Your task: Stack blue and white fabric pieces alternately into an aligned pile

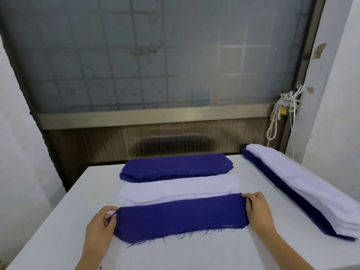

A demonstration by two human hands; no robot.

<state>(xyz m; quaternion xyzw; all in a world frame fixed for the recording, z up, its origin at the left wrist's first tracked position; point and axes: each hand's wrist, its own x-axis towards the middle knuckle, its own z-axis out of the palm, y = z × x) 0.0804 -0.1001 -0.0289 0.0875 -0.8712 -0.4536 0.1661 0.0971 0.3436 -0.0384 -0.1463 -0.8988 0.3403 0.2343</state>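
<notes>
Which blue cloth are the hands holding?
The blue piece at the front, nearest the person: the left hand and right hand pinch its two ends. The blue pile at the back and the blue-and-white stack on the right lie untouched.

We see only our two hands and forearms. The left hand (99, 225) and the right hand (257, 209) are bare. Behind each, the left forearm (91, 256) and the right forearm (288, 250) are bare too, down to the view's lower edge.
</notes>
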